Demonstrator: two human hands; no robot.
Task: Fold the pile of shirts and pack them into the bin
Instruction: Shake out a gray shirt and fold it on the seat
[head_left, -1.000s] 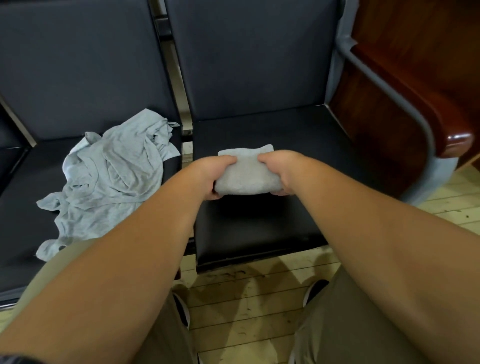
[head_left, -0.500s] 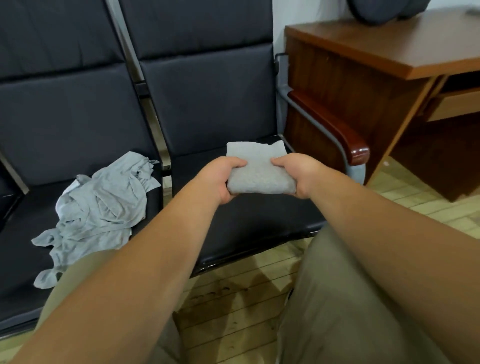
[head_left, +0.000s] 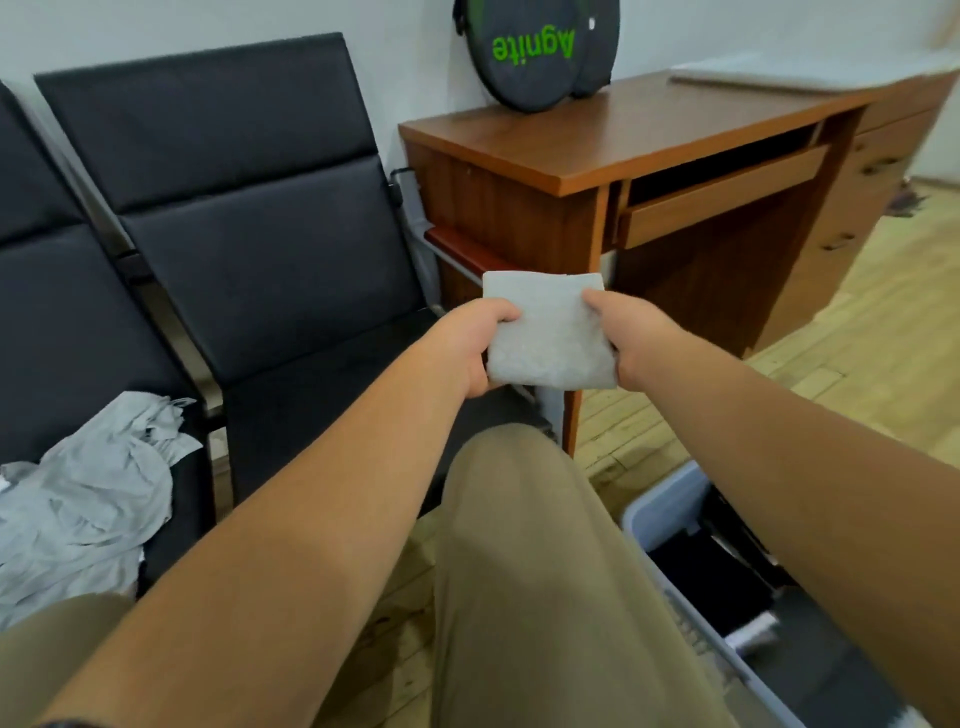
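Observation:
A folded grey shirt (head_left: 548, 332) hangs in the air in front of me, held flat between both hands. My left hand (head_left: 470, 343) grips its left edge and my right hand (head_left: 626, 335) grips its right edge. It is off the black chair seat (head_left: 322, 374), over the chair's right armrest. An unfolded grey shirt (head_left: 88, 499) lies crumpled on the neighbouring seat at the left. The pale grey bin (head_left: 670, 499) stands on the floor at the lower right, partly behind my right forearm, with dark folded clothes (head_left: 711, 582) inside.
A brown wooden desk (head_left: 623, 135) stands right of the chairs, with a round black bag (head_left: 535, 52) leaning on the wall above it. My knee in khaki trousers (head_left: 530, 571) fills the lower middle. Wooden floor (head_left: 857, 353) shows to the right.
Both hands have lifted the folded shirt off the seat and carried it to the right. My view has swung right, bringing the desk and the bin into sight.

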